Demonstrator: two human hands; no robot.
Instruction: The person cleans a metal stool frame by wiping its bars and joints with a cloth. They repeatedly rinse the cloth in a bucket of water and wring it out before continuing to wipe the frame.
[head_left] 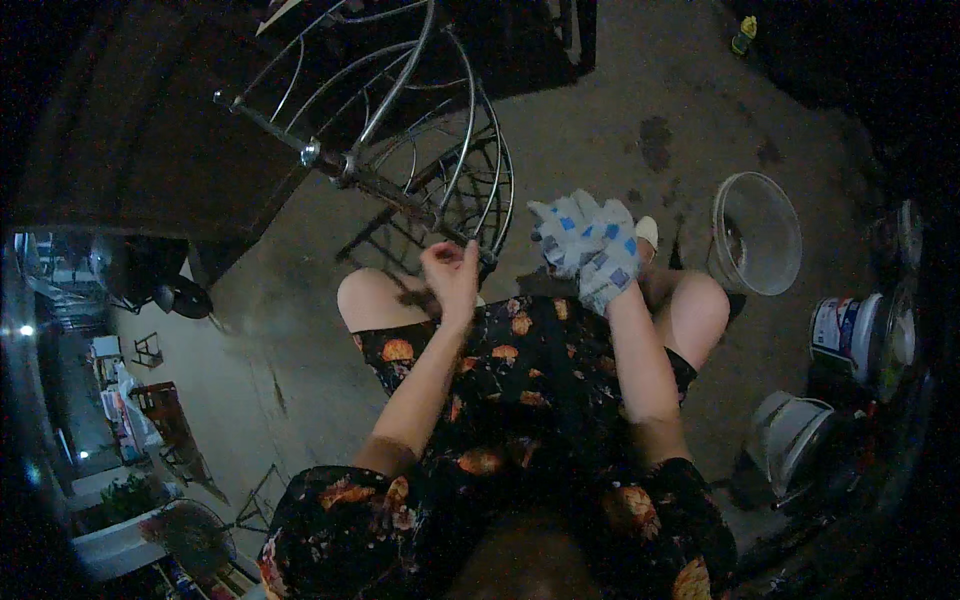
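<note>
Rack point(388, 196), eleven o'clock from nearer left hand point(453, 276).
Axis ten-to-four; left fingers curled, right hand point(606, 272) under cloth point(572, 232); can't tell either grip.

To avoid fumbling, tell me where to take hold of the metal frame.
Probably its straight bar, near the middle, coming from the picture's lower left: the curved rods bow away toward the upper right, leaving that edge clearer.

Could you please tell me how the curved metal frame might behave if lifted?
The curved metal frame would probably feel stiff, since it holds smooth arcs. It may be light for its size, being mostly open gaps, and could rock, given its rounded outline.
</note>
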